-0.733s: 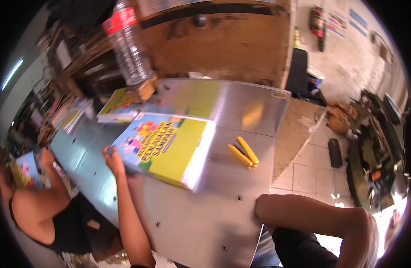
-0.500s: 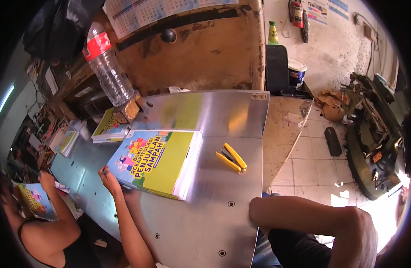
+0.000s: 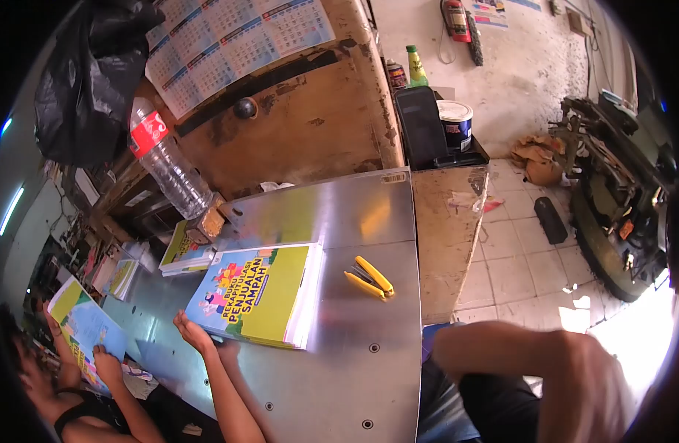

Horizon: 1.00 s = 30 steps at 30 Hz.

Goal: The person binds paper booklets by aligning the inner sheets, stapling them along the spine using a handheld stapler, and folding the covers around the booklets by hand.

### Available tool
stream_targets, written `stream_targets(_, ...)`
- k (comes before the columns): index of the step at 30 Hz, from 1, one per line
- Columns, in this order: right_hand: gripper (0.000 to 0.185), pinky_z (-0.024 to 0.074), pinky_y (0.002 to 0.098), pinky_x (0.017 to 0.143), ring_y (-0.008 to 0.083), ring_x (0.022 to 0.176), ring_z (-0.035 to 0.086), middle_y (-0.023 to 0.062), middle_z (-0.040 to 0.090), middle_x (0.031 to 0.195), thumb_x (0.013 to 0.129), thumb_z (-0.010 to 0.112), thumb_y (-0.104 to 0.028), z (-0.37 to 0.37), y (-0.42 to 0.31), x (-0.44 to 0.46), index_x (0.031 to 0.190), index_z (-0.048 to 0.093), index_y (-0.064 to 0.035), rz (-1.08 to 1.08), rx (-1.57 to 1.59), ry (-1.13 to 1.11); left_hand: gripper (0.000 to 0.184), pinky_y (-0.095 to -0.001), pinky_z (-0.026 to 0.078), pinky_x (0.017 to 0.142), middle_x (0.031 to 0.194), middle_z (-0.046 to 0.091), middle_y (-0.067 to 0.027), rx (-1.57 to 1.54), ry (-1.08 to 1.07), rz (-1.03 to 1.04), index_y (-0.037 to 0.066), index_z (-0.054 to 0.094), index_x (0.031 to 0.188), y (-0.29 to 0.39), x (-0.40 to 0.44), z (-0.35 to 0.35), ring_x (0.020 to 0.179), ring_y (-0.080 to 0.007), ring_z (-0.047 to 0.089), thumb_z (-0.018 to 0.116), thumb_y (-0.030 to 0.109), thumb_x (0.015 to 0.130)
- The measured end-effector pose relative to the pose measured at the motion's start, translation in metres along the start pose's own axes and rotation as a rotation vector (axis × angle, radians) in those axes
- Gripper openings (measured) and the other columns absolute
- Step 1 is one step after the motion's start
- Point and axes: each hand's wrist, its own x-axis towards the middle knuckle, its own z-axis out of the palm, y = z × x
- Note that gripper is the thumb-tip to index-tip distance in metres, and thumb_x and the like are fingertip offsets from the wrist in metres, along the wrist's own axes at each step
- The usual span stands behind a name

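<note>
Metal tabletop, left hand near booklets, contact unclear

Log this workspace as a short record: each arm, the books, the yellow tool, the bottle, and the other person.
left hand: open, beside large book stack; contact unclear
right arm: bent, lower right; grip unclear
yellow tool: on metal table, right of stack
bottle: red label, on wooden block
co-worker: holding a book
</note>
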Motion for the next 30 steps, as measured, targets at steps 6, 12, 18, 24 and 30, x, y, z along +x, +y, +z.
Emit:
stream_targets(6,0.019,0.0544,0.0293,0.074,0.0153,0.078,0.07,0.0063,0.072,0.076,0.094,0.066,-0.017,-0.052,0.032,-0.013,0.09,0.075,-0.0014,0.506,-0.519,0.521,0.036,-0.0412,0.055,0.088,0.109,0.062,-0.0199,0.074,0.004,0.088,-0.001,0.053,0.114,-0.037,0.019,0.0,0.094,-0.0301,0.067,0.043,0.032,0.102)
stream_targets(12,0.055,0.0531,0.0357,0.089,0.0243,0.097,0.07,0.018,0.074,0.108,0.083,0.082,-0.04,-0.137,0.152,-0.103,0.117,0.07,0.0017,0.808,-1.121,0.392,0.044,-0.0443,0.044,0.1,0.122,0.063,-0.0225,0.115,-0.028,-0.02,-0.002,0.058,0.121,0.006,-0.007,0.005,0.112,-0.0381,0.06,0.047,0.037,0.103)
stream_targets(18,0.1,0.0294,0.0505,0.113,0.0359,0.136,0.042,0.0216,0.054,0.139,0.074,0.084,-0.04,-0.163,0.188,-0.171,0.151,0.034,-0.0021,0.847,-1.439,0.091,0.042,-0.0459,0.044,0.1,0.123,0.064,-0.0226,0.196,0.044,0.024,0.001,0.058,0.123,0.007,-0.007,0.008,0.114,-0.041,0.06,0.046,0.036,0.103)
stream_targets(24,0.075,0.0288,0.0506,0.113,0.036,0.136,0.04,0.0154,0.059,0.124,0.072,0.063,-0.012,-0.145,0.179,-0.177,0.143,0.042,-0.0032,0.789,-1.251,-0.295,0.041,-0.0456,0.043,0.101,0.125,0.063,-0.0236,0.138,0.002,0.032,0.0,0.058,0.123,-0.007,-0.001,0.005,0.116,-0.0407,0.059,0.046,0.034,0.103)
stream_targets(30,0.067,0.0297,0.0514,0.112,0.0345,0.136,0.041,0.0128,0.059,0.108,0.073,0.057,-0.013,-0.146,0.179,-0.178,0.139,0.047,-0.0035,0.787,-1.173,-0.452,0.042,-0.0445,0.043,0.101,0.126,0.062,-0.0238,0.148,-0.017,0.043,-0.001,0.057,0.123,-0.014,0.006,0.004,0.114,-0.0401,0.059,0.046,0.034,0.103)
